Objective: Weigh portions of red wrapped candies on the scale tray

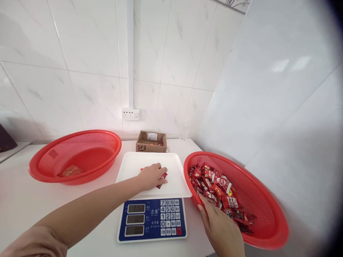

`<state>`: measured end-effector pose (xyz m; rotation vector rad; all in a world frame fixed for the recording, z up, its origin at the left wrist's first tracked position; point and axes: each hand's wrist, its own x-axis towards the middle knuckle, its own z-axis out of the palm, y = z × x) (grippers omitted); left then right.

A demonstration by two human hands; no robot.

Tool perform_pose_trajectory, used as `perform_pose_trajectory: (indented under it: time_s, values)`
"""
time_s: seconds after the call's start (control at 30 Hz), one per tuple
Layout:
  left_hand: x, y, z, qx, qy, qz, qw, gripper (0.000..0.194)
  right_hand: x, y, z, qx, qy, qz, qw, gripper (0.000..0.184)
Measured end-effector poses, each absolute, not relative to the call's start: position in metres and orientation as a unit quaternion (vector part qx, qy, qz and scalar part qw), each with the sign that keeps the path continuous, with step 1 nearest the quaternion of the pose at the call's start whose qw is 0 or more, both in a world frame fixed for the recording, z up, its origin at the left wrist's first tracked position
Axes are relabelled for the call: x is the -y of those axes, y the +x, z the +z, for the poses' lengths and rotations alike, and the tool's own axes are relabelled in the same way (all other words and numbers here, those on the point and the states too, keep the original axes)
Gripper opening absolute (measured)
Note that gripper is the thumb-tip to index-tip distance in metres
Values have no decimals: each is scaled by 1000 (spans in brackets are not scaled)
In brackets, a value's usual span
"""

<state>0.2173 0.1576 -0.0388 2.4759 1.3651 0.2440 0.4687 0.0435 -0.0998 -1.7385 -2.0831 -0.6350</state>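
My left hand (154, 176) reaches over the white weighing tray (128, 164) of a digital scale (152, 221), its fingers curled down on small red snack packets (164, 176). The palm hides part of them, so I cannot tell how many there are. My right hand (222, 226) grips the near left rim of a red plastic basket (264, 200). Inside that basket lies a heap of small wrapped snack packets (219, 182) in red and dark red. The scale's blue panel has number keys and three displays.
A second red basket (77, 137) stands at the left, with a clear-looking bag (71, 171) inside. Behind the scale sits a small cardboard box (151, 147) holding a few packets. A clear container (184, 132) is near the tiled wall, below and right of a socket (130, 114).
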Motion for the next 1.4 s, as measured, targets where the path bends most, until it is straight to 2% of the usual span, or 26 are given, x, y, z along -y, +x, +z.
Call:
perform_pose_trajectory:
  time_s: [0.23, 0.37, 0.5, 0.67, 0.97, 1.4]
  values:
    - [-167, 211, -27, -508, 779, 205, 305, 20, -42, 470, -101, 736, -614, -220, 180, 48]
    - [-169, 194, -7, -525, 739, 243, 344, 21, -42, 471, -101, 738, -616, -217, 171, 46]
    - [-166, 168, -2, -554, 741, 173, 338, 28, -42, 469, -101, 736, -618, -215, 173, 47]
    - [-153, 155, -14, -578, 758, 113, 278, 62, -42, 468, -99, 729, -630, -207, 170, 46]
    - [-144, 160, -24, -593, 748, 147, 260, 41, -40, 468, -99, 725, -636, -205, 169, 46]
    - [-156, 145, -16, -639, 645, 285, 307, 39, -41, 466, -95, 732, -622, -211, 183, 49]
